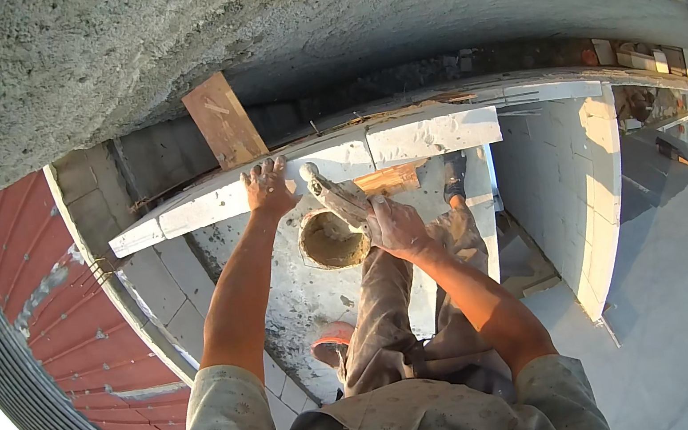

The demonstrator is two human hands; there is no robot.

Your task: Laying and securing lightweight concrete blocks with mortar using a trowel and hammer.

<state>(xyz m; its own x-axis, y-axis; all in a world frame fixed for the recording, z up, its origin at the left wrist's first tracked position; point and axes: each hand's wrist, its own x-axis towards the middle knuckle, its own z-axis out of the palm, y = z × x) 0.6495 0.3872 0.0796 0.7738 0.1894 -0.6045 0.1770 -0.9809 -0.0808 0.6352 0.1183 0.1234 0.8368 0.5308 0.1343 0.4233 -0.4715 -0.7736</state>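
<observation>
My left hand (270, 188) rests with its fingers spread on the top edge of a low white block wall (327, 162). In my right hand (397, 226) is a trowel (336, 198) caked with pale mortar, its narrow end slanting up and left against the wall's near face. Just below the trowel sits a round bucket (314, 251) of wet, greyish-tan mortar, partly covered by the tool and my right hand. My fingers wrap round the trowel's near end, so its handle is hidden.
Beyond the wall rises a rough grey plaster surface (113, 62), with a wooden board (226, 124) leaning there. A short plank (388, 179) lies near my foot. An orange pail (332, 341) stands beside my leg. At right are a white partition (597, 193) and a lower floor (677, 270).
</observation>
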